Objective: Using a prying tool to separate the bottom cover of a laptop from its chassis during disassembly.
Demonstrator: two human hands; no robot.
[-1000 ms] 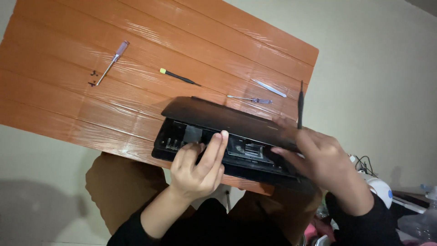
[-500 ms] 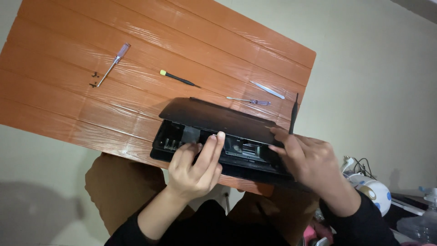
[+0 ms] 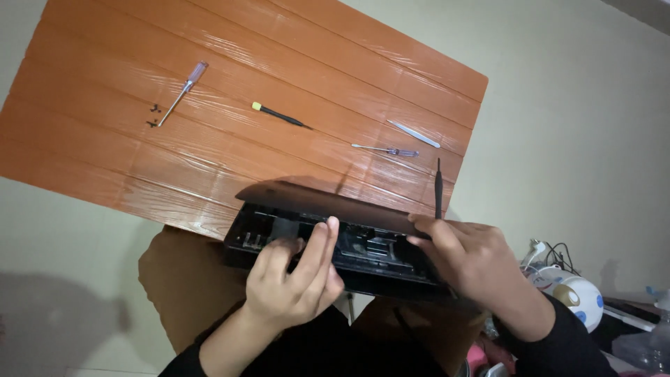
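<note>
- So there's one flat black plastic device with its insides showing (image 3: 349, 248), sitting at the 6 o'clock edge of the orange wood-grain table (image 3: 230, 91) and hanging off it a bit over the person's lap.
- One black top cover panel (image 3: 328, 199) is tilted up off that device, hinged open along the far side, so you can see into the casing under it.
- Left hand (image 3: 293, 279) is at about 7 o'clock of the device, fingers mostly straight and close together, fingertips resting on the front lip of the open casing. Doesn't look clamped around anything, just pressing on it.
- Right hand (image 3: 474, 258) is at 4 o'clock, fingers curled over the right end of the cover panel, pinching its edge.
- One thin black pry stick (image 3: 438, 188) stands up just above the right hand, at 12 o'clock from it. Can't tell whether the hand actually holds it.
- Tools lying loose on the table, four total: one clear-handled screwdriver (image 3: 181, 91) at 10 o'clock, one black screwdriver with a yellow tip (image 3: 279, 115), one small screwdriver with a purple-ish handle (image 3: 387, 149), one silver metal spudger (image 3: 414, 133).
- A few tiny black screws (image 3: 153, 115), looks like three, right beside the clear-handled screwdriver's tip.
- One white round appliance with cables (image 3: 569, 293) on the floor at 4 o'clock.
</note>
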